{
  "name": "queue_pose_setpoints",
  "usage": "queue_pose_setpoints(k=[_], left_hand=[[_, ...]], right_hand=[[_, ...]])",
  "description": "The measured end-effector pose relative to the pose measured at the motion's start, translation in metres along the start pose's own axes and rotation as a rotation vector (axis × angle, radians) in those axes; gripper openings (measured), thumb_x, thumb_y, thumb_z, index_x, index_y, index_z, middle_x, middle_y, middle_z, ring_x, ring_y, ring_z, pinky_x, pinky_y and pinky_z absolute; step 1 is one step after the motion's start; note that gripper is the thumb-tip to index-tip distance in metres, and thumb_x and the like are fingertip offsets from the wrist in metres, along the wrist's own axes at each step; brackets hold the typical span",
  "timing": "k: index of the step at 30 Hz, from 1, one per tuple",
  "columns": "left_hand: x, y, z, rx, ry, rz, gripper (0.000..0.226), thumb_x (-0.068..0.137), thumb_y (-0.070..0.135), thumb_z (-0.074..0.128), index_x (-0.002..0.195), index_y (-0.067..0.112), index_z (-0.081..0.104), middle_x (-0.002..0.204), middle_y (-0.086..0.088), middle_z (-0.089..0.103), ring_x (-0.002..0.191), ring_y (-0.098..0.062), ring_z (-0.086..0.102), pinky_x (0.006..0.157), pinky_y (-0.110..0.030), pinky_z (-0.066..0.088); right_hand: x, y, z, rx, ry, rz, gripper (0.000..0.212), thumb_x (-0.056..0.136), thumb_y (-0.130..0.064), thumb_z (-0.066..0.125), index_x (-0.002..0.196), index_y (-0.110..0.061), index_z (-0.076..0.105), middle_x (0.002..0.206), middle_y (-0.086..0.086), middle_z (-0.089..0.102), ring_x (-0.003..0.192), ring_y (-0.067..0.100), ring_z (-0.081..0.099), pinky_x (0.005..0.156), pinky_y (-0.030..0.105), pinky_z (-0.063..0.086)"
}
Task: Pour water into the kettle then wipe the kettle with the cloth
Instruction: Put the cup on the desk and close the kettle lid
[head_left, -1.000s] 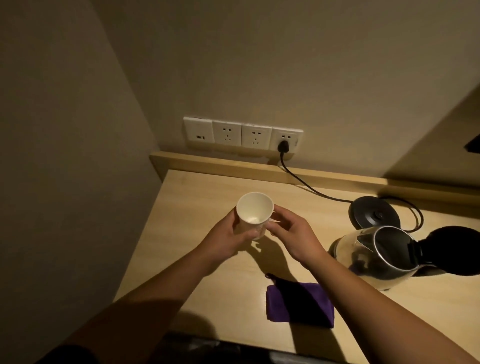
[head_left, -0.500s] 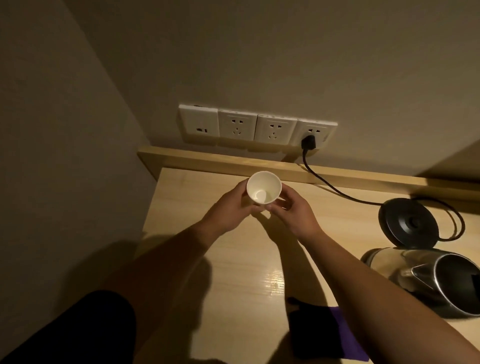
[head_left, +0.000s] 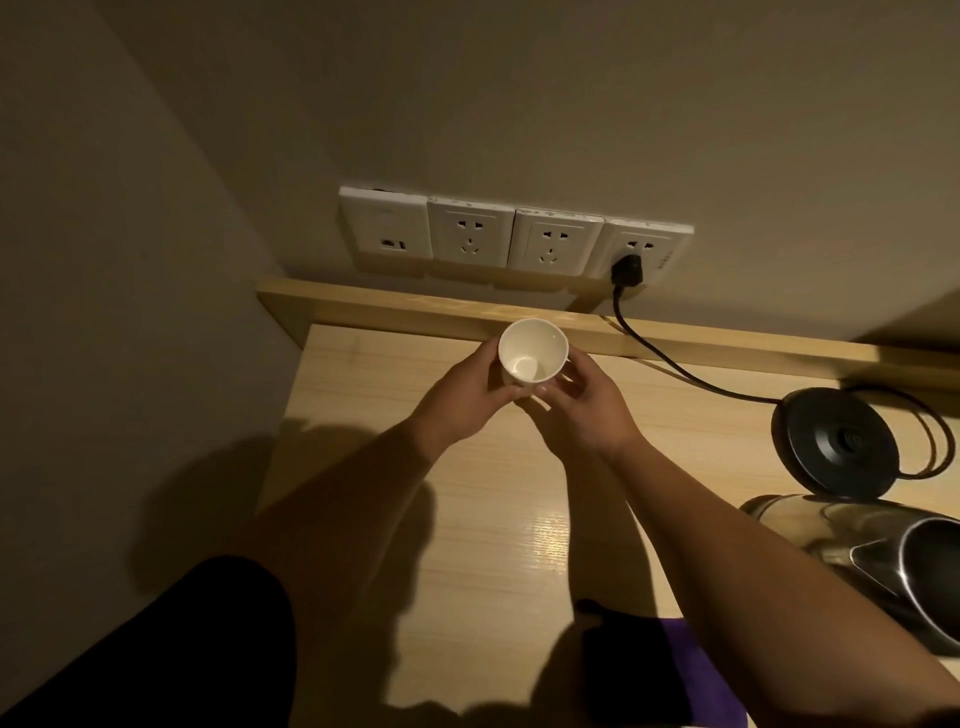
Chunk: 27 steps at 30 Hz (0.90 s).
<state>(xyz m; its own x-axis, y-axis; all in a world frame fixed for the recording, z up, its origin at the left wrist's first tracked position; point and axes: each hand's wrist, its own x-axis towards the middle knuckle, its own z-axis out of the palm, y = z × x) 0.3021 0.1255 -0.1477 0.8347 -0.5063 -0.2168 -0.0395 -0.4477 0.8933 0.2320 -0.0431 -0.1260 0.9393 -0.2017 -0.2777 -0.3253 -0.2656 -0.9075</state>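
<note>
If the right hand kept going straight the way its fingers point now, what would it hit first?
The right hand points up-left with its fingers already on the paper cup, so the cup comes first. Beyond it would probably be the wooden ledge below the wall sockets, though depth is unclear.

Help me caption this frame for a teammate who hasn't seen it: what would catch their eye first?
The white paper cup, held up by both the left hand and the right hand over the far edge of the wooden table. Behind it, a row of white wall sockets with one black plug in the rightmost. At the right edge stand the open kettle and its black base.
</note>
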Motion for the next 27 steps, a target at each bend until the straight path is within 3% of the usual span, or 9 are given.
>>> queue_pose_setpoints(k=[4,6,9,12,18,21,27], left_hand=[[-0.003,0.001,-0.006,0.051,-0.006,0.012,0.079,0.080,0.034,0.074,0.142,0.044,0.026,0.133,0.011,0.050,0.119,-0.009,0.049,0.091,-0.030,0.046],[-0.009,-0.004,-0.008,0.143,0.024,0.003,0.077,0.082,0.038,0.071,0.142,0.043,0.023,0.140,0.007,0.046,0.125,-0.010,0.044,0.091,-0.028,0.039],[-0.028,-0.012,-0.007,0.352,0.093,0.009,0.071,0.087,0.048,0.061,0.143,0.037,0.019,0.150,0.003,0.037,0.130,-0.012,0.037,0.093,-0.026,0.031],[-0.055,-0.017,0.000,0.658,0.116,0.047,0.068,0.092,0.056,0.045,0.147,0.024,0.022,0.154,-0.002,0.031,0.140,-0.021,0.028,0.106,-0.034,0.027],[-0.100,0.003,0.008,1.054,0.146,0.122,0.074,0.090,0.062,0.008,0.149,0.019,0.021,0.159,-0.008,0.015,0.146,-0.029,0.003,0.114,-0.052,0.017],[-0.118,0.018,0.012,1.125,0.151,0.140,0.074,0.092,0.061,0.012,0.151,0.017,0.017,0.160,-0.009,0.008,0.146,-0.030,-0.006,0.114,-0.054,0.010],[-0.153,0.044,0.025,1.188,0.225,0.163,0.069,0.094,0.057,0.019,0.149,0.015,0.026,0.158,-0.011,0.019,0.146,-0.029,0.001,0.114,-0.044,-0.013]], right_hand=[[-0.003,0.002,-0.003,-0.056,-0.004,0.013,0.068,0.090,-0.020,0.071,0.149,-0.027,0.038,0.148,-0.001,0.049,0.133,0.021,0.048,0.107,0.044,0.044],[-0.007,0.001,-0.005,-0.112,0.004,0.041,0.069,0.090,-0.020,0.071,0.149,-0.029,0.037,0.150,0.001,0.047,0.134,0.025,0.046,0.107,0.051,0.043],[-0.018,0.002,-0.009,-0.319,0.013,0.045,0.064,0.093,-0.027,0.066,0.150,-0.026,0.036,0.151,0.005,0.046,0.134,0.028,0.046,0.108,0.050,0.042],[-0.039,0.002,-0.014,-0.642,0.038,-0.058,0.054,0.098,-0.034,0.057,0.147,-0.019,0.042,0.149,0.008,0.047,0.136,0.028,0.041,0.110,0.045,0.036],[-0.083,0.001,-0.017,-1.142,0.016,-0.232,0.056,0.103,-0.049,0.032,0.151,-0.021,0.033,0.162,0.009,0.023,0.150,0.030,0.011,0.119,0.046,0.010],[-0.108,-0.004,-0.019,-1.202,-0.002,-0.266,0.060,0.101,-0.052,0.029,0.153,-0.021,0.030,0.163,0.010,0.018,0.150,0.032,0.007,0.120,0.049,0.006],[-0.143,-0.003,-0.032,-1.244,-0.020,-0.287,0.063,0.102,-0.055,0.024,0.155,-0.021,0.023,0.164,0.009,0.015,0.151,0.030,0.004,0.120,0.047,0.002]])
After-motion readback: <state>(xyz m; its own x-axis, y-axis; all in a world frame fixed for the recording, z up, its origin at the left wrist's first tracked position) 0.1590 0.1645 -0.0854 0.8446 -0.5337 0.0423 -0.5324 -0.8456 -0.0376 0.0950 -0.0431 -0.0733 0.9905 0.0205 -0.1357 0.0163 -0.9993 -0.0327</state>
